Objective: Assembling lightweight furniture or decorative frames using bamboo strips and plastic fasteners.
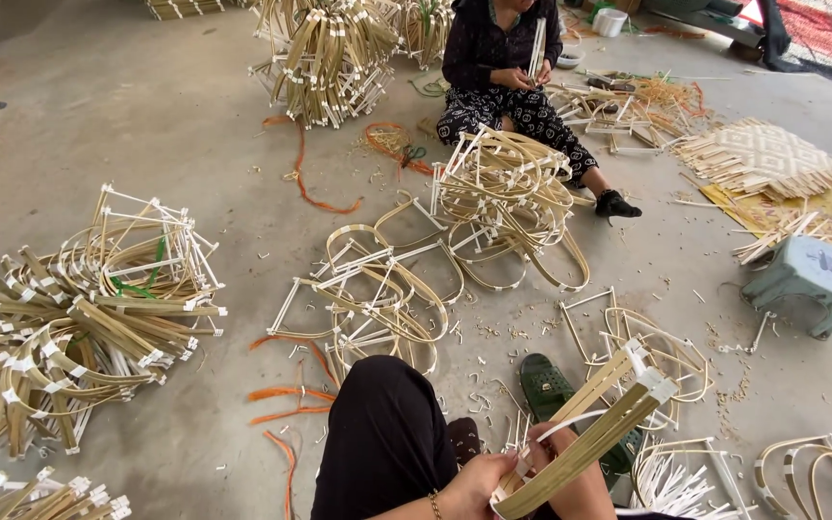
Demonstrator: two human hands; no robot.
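A bundle of bamboo strips (589, 433) is held low in the picture, just beside the green sandal (543, 385). The left hand (479, 481) is closed around its lower end. The right hand (556, 453) is pressed on it too, with a white band at the fingers. The band seems to be getting wrapped on; a tight pull is likely needed next. The bundle's long line runs from the hands up and right, past the sandal.
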